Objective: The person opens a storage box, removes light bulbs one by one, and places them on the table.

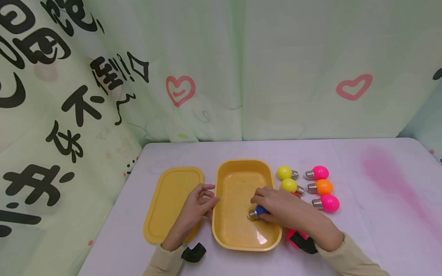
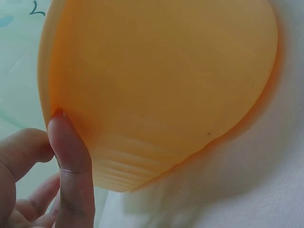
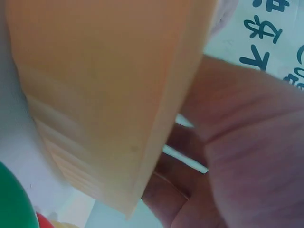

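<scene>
A yellow plastic box (image 1: 241,245) stands on the table. The left hand (image 1: 198,205) is at its left rim; in the left wrist view the thumb (image 2: 71,156) lies against the outer wall and the fingers curl beside the rim. Reaching over the right wall, the right hand (image 1: 283,205) grips a blue light bulb (image 1: 260,211) inside the box, its metal screw base pointing left. The right wrist view shows the right hand (image 3: 237,152) past the box wall (image 3: 109,95), which hides the blue bulb there.
The yellow lid (image 1: 172,199) lies left of the box. To the right are yellow bulbs (image 1: 284,172), pink bulbs (image 1: 330,203) and an orange bulb (image 1: 324,187). Another pink bulb (image 1: 292,234) is partly under the right wrist. A green bulb (image 3: 14,204) shows in the right wrist view.
</scene>
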The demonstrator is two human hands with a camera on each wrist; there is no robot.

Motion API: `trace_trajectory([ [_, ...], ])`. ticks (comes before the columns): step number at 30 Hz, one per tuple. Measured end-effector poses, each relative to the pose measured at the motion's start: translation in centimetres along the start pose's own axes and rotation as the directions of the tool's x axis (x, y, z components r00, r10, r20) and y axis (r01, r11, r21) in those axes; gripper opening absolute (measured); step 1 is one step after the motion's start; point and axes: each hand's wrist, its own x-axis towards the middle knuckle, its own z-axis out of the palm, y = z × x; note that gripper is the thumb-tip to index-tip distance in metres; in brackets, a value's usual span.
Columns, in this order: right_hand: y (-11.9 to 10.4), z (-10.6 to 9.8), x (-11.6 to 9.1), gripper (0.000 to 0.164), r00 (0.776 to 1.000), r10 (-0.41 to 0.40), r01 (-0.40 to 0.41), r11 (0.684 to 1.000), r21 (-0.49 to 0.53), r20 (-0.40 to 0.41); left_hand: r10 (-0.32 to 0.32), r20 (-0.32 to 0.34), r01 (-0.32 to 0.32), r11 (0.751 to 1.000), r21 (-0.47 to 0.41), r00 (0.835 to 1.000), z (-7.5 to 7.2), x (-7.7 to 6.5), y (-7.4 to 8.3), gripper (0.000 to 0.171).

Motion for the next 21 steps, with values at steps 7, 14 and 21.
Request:
trace_trajectory([
  [7,-0.23,0.05,0.42,0.016,1.0,-0.015,0.015,1.0,-0.016,-0.008,0.014,0.007,-0.014,1.0,-0.004,1.0,-0.02,-0.08,-0.06,0.044],
  [14,-0.23,0.23,0.58,0.012,1.0,-0.015,0.015,1.0,0.006,0.021,0.021,0.014,-0.021,1.0,0.003,1.0,-0.03,-0.07,-0.05,0.044],
  [21,-0.14,0.29,0.58,0.014,0.999,-0.016,0.015,1.0,0.011,0.04,0.022,0.015,-0.022,1.0,0.003,1.0,-0.03,-0.06,-0.1,0.045],
])
